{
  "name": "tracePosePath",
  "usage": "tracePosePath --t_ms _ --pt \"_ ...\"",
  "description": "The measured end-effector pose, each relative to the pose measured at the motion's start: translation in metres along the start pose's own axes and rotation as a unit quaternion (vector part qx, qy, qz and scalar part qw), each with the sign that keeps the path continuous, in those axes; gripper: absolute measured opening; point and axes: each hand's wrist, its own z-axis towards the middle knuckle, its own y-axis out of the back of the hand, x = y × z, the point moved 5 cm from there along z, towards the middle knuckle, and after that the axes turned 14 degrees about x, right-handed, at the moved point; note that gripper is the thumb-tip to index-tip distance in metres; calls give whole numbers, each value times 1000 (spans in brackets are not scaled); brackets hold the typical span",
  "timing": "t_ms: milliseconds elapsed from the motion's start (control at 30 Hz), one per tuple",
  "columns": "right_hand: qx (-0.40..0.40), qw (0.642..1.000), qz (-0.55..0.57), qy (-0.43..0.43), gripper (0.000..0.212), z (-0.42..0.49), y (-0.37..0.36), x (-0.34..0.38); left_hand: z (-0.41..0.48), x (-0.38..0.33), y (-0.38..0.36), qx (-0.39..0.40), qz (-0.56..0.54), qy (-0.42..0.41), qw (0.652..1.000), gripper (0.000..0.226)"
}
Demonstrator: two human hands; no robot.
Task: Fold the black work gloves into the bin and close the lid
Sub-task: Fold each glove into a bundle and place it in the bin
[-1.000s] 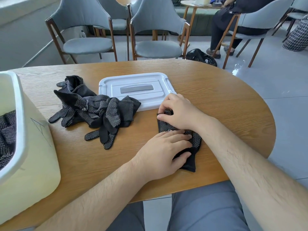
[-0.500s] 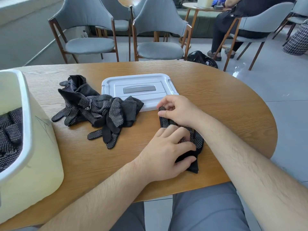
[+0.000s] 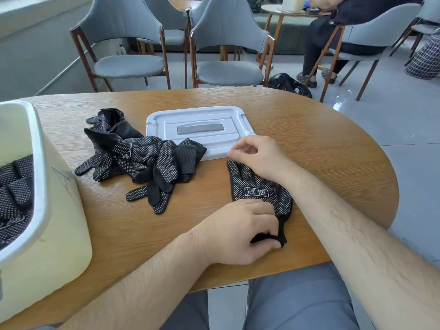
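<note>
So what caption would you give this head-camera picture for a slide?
Left hand pinches the cuff of a black glove on the table; glove pile, lid and open bin nearby.

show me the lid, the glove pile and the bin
white plastic lid (image 3: 166,122), head view, bare far-left corner
black dotted glove pile (image 3: 142,158), head view, middle
cream plastic bin (image 3: 59,222), head view, outer wall

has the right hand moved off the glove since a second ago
Yes, slightly. The right hand has curled its fingers up off the glove fingertips, toward the near edge of the lid.
</note>
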Motion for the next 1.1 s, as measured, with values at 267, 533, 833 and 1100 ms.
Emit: tracePosePath --t_ms 267,533,833,1100 --pt "19 982 -189 -11 10 -5 7 -7 -1 3 13 -74 20 78 994 22" --pt "26 989 -146 22 3 -14 5 0 1 4 10 -47 29 93 994 17" --pt "23 999 -35 18 24 -9 8 -3 2 6 6 -20 53 87 995 18" --pt "-94 995 24 -17 23 -15 26 -21 -3 14 14 -95 31 146 984 23"
